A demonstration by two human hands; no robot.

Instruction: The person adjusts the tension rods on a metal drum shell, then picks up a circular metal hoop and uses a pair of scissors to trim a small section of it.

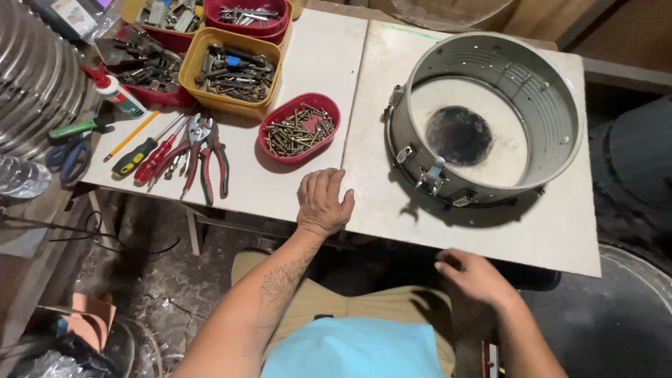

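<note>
my left hand (pixel 323 201) lay flat and empty on the table (pixel 490 231) edge, the red bowl of screws (pixel 297 129) just beyond it. my right hand (pixel 474 275) hung loosely open below the edge, fingertips hard to see, the drum shell (pixel 420 126) beyond.

Reds and yellows at the left, grey at the right

Red bowl (pixel 299 128), yellow tray (pixel 232 70), red-handled pliers (pixel 210 157), grey metal drum shell (pixel 483 119) with a black, perhaps scorched, patch (pixel 458 135).

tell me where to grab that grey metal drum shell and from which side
Best taken by its rim with both hands, probably from above at opposite sides. The drum shell lies flat and open side up on the white board, so the thin wall is free to pinch all round. Avoid the near side, where lugs and a latch stick out.
</note>
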